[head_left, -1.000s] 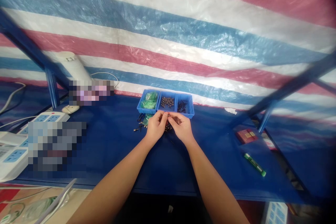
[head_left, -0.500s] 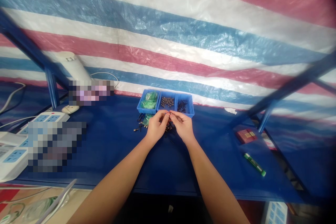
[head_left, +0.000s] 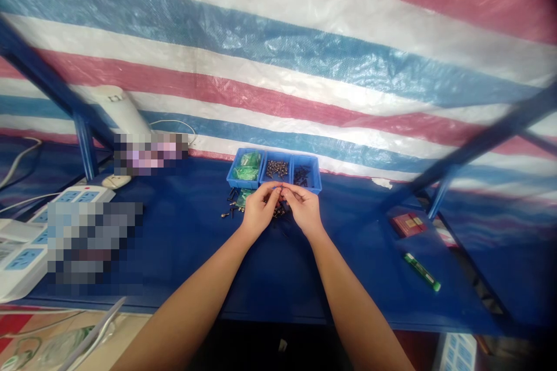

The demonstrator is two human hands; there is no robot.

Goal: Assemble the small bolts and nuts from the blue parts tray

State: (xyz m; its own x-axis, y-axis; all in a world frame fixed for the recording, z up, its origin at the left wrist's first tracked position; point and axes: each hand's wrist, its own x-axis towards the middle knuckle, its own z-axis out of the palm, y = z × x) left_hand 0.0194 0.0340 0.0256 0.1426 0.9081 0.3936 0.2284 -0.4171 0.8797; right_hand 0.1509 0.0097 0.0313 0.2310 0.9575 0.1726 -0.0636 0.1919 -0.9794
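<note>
My left hand [head_left: 260, 206] and my right hand [head_left: 303, 208] meet fingertip to fingertip, both pinched closed, just in front of a blue three-compartment tray [head_left: 319, 177]. Whatever sits between the fingertips is too small to make out. Green packets [head_left: 247, 167] fill the tray's left compartment. Brass-coloured screws [head_left: 277, 169] lie in the middle one, and dark screws [head_left: 301, 175] in the right one. Beside my left hand, loose screws [head_left: 232, 208] and another green packet [head_left: 244, 197] rest on the blue table. More loose pieces lie under my hands, partly hidden.
White power strips [head_left: 26, 258] stand at the left, near a white cylinder [head_left: 122, 110]. At the right lie a dark red box [head_left: 408, 224] and a green tube [head_left: 422, 272]. Blue metal frame bars [head_left: 470, 142] slope at both sides before a striped sheet [head_left: 278, 87].
Both hands stay together in the same place. Only the fingertips shift very slightly; nothing else visibly moves.
</note>
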